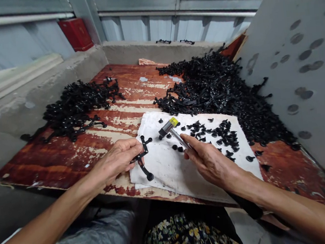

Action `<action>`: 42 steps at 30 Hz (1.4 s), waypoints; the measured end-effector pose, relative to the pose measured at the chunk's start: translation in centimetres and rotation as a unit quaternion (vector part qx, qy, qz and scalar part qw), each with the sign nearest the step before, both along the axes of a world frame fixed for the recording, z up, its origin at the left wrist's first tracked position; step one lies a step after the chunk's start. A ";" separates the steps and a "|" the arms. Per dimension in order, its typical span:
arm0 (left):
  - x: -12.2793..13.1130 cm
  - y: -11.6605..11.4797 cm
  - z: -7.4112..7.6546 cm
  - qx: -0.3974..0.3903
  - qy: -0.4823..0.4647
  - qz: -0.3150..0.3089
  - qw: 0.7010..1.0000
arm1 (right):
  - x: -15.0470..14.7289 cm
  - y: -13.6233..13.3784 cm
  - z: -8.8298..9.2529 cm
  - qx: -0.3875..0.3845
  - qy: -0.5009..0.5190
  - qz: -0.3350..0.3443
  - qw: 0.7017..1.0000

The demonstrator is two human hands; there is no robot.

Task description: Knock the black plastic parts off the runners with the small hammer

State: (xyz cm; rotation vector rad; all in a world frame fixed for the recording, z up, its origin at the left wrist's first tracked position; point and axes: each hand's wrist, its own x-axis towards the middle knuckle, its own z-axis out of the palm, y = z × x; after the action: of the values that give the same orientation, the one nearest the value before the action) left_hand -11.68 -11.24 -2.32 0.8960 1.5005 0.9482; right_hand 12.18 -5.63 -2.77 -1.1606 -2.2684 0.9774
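My left hand (125, 155) pinches a black branched part (146, 151) with round ends, held over the left edge of a white cloth (163, 176). In my right hand (205, 154) is a small hammer (169, 126) with a metal head, one face yellow and the other dark. The hammer head hangs above the cloth, to the upper right of the black part and apart from it. Small black round pieces (229, 138) lie scattered on the cloth, mostly to the right of the hammer.
A pile of black branched parts (78, 104) lies at the left of the worn red-brown board (129, 86). A larger black pile (214, 84) fills the back right, beside a grey spotted panel (301, 78). A red box (76, 34) stands on the back-left ledge.
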 end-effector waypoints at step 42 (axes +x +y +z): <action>0.2 3.7 -0.4 -0.005 0.024 -0.052 0.998 | 3.8 -7.0 -3.9 -0.159 0.113 -0.125 0.973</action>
State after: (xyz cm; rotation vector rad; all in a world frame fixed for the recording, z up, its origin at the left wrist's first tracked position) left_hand -11.49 -7.49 -2.77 0.9850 1.4837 0.8481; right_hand 15.98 -12.66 -6.67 -1.3479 -1.7808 1.3251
